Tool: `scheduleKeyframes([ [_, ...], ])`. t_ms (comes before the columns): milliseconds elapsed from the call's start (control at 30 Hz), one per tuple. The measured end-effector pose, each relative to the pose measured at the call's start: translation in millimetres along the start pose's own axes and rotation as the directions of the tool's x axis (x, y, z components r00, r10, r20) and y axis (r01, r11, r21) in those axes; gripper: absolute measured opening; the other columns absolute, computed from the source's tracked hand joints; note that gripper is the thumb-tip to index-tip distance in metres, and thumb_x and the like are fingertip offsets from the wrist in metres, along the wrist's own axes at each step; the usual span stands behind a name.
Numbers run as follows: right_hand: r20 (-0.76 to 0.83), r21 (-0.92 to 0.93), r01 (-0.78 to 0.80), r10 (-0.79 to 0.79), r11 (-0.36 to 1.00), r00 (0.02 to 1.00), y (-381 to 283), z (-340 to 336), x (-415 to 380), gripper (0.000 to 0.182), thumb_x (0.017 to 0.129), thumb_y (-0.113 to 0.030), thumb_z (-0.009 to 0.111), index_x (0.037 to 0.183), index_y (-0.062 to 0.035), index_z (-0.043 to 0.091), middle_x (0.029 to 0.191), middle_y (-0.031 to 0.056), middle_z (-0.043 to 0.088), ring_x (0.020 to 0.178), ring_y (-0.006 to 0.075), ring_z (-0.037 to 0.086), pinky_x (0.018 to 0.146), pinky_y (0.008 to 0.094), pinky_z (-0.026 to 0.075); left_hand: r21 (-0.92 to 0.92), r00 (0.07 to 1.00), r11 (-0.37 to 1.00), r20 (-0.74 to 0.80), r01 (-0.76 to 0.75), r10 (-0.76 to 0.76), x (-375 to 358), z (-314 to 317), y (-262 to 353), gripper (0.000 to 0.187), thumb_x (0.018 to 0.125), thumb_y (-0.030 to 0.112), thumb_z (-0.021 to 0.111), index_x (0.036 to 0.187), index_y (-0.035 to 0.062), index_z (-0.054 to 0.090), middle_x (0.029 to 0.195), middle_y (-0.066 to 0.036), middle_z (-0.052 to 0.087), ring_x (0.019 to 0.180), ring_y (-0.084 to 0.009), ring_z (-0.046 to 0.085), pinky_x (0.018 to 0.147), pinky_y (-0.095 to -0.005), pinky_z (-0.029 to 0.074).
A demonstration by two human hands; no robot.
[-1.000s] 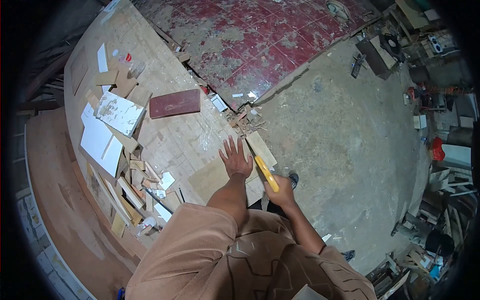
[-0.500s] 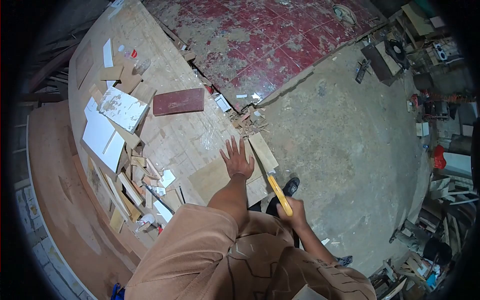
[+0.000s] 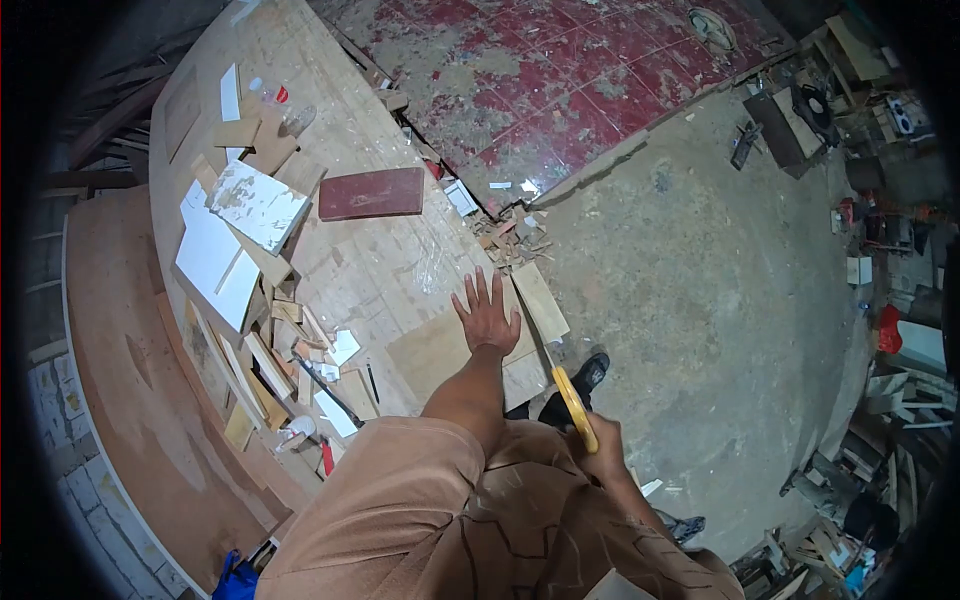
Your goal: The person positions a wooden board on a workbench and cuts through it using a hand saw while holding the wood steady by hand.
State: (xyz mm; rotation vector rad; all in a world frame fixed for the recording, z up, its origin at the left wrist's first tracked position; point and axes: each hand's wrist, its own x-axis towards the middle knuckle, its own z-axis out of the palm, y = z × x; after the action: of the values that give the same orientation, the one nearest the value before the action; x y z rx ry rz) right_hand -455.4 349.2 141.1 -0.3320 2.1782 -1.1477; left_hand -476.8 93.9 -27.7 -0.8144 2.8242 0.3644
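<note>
My left hand point(image 3: 487, 322) lies flat, fingers spread, pressing on a thin plywood sheet point(image 3: 420, 358) at the near edge of the workbench. My right hand point(image 3: 601, 446) is wrapped round the yellow handle of a handsaw point(image 3: 573, 402), low and close to my body. Its thin blade runs up from the handle along the bench edge, between the sheet and a narrow plywood strip point(image 3: 541, 303). That strip juts out past the edge over the floor. How deep the blade sits in the wood is hidden.
A dark red board point(image 3: 371, 193) lies farther up the workbench point(image 3: 345, 262). White panels point(image 3: 213, 258), wood offcuts and a pencil point(image 3: 373, 383) are at the left. Scraps point(image 3: 515, 238) pile beyond the strip. My shoe point(image 3: 594, 369) stands on concrete; clutter lines the far right.
My right hand has drawn the saw back toward my body, so more of the blade shows past the strip. My left hand stays flat on the sheet. The view has shifted slightly.
</note>
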Motion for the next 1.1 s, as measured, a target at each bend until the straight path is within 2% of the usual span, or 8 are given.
scheduleKeyframes([
  [233,-0.016,-0.017,0.037,-0.038,0.999,0.999,23,17,38,0.017,0.081,-0.015,0.069,0.076,-0.0029,0.059,0.065,0.0191,0.062,0.057,0.038,0.064,0.055,0.0446,0.049,0.017,0.998,1.0,0.056,0.024,-0.025,1,-2,2,0.085,0.09,0.042,0.053,0.163,0.0166,0.015,0.169,-0.017,0.006,0.156,-0.0391,0.003,0.12,-0.0648,-0.001],
  [300,-0.105,-0.003,0.184,-0.183,0.983,0.977,21,40,72,0.017,0.082,-0.016,0.068,0.077,-0.0022,0.059,0.065,0.0193,0.061,0.057,0.0355,0.065,0.055,0.0439,0.049,0.015,0.998,1.0,0.063,0.023,-0.024,0,-5,3,0.085,0.09,0.042,0.052,0.163,0.0167,0.015,0.169,-0.017,0.006,0.156,-0.039,0.003,0.12,-0.0649,-0.001],
  [467,-0.091,0.113,0.085,-0.075,0.99,0.993,6,36,74,0.019,0.086,-0.015,0.069,0.077,-0.0011,0.058,0.064,0.0164,0.059,0.055,0.03,0.061,0.055,0.0393,0.047,0.005,1.0,1.0,-0.007,-0.009,0.009,-1,1,2,0.084,0.091,0.042,0.052,0.162,0.0169,0.016,0.169,-0.017,0.007,0.156,-0.039,0.003,0.12,-0.0651,-0.001],
  [567,-0.154,-0.011,0.205,-0.204,0.979,0.967,-6,26,41,0.015,0.085,-0.012,0.068,0.078,-0.0016,0.059,0.063,0.0157,0.058,0.054,0.0245,0.061,0.054,0.0382,0.047,0.024,0.996,0.999,0.078,0.031,-0.033,1,-7,4,0.083,0.091,0.042,0.051,0.162,0.015,0.018,0.169,-0.017,0.007,0.155,-0.0392,0.004,0.12,-0.0655,0.001],
  [633,-0.016,-0.005,0.013,-0.013,1.0,1.0,-2,2,-4,0.014,0.081,-0.011,0.07,0.078,-0.0021,0.059,0.064,0.0166,0.059,0.055,0.0263,0.062,0.055,0.0384,0.048,0.021,0.998,1.0,0.062,0.019,-0.02,-3,-6,3,0.083,0.091,0.042,0.051,0.162,0.0153,0.018,0.169,-0.017,0.007,0.155,-0.0391,0.004,0.12,-0.0655,0.001],
  [767,-0.036,-0.061,-0.034,0.032,0.998,0.999,13,-10,-26,0.017,0.079,-0.013,0.072,0.075,-0.0029,0.059,0.063,0.0157,0.058,0.053,0.0261,0.059,0.055,0.0375,0.048,0.058,0.996,0.998,0.085,0.028,-0.033,0,-4,3,0.085,0.091,0.045,0.05,0.163,0.018,0.014,0.169,-0.015,0.003,0.156,-0.0375,-0.001,0.12,-0.0653,-0.002],
  [867,-0.028,-0.118,0.091,-0.094,0.989,0.995,21,1,11,0.015,0.081,-0.012,0.07,0.074,-0.0028,0.059,0.062,0.0156,0.058,0.052,0.0238,0.059,0.054,0.0371,0.048,0.056,0.995,0.998,0.089,0.032,-0.037,0,-2,2,0.084,0.091,0.045,0.05,0.163,0.0179,0.014,0.17,-0.015,0.002,0.156,-0.0372,-0.001,0.12,-0.0652,-0.002],
  [1100,-0.088,0.152,0.103,-0.09,0.983,0.992,33,43,56,0.018,0.084,-0.016,0.07,0.078,-0.002,0.06,0.062,0.0121,0.058,0.053,0.0218,0.058,0.054,0.0387,0.047,0.041,0.999,0.999,0.026,0.018,-0.019,1,-1,2,0.086,0.091,0.044,0.051,0.163,0.018,0.013,0.169,-0.015,0.004,0.156,-0.0373,0.0,0.121,-0.0645,-0.002],
])
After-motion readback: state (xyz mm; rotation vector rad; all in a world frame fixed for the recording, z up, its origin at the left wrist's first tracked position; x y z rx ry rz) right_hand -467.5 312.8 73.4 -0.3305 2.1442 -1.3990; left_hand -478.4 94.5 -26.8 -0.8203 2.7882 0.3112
